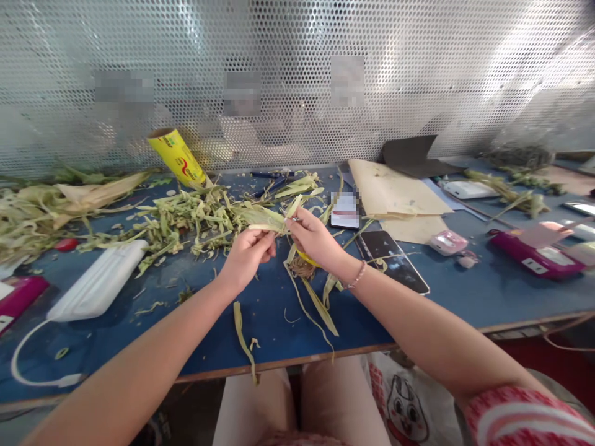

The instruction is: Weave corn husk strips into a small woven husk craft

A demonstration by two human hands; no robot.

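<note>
My left hand point(253, 251) is closed on a pale green strip of corn husk point(267, 217), thumb pressed against the fingers. Close beside it, my right hand point(311, 232) pinches the other end of the same husk; a tiny shiny spot at its fingertips is too small to make out. Below the hands lies a coil of brown twine-like strands point(302, 267), partly hidden by the right hand. Loose husk strips point(320, 306) trail from there towards the table's front edge. Left of the hands spreads a heap of curled green husk pieces point(190, 214).
A yellow cardboard tube point(179, 158) leans behind the heap. To the left lies a white power bank point(100, 282) with its cable. On the right are a black phone point(395, 260), a lit phone point(344, 210), beige paper point(395, 189) and a magenta device point(534, 254). A perforated metal panel point(297, 37) stands behind.
</note>
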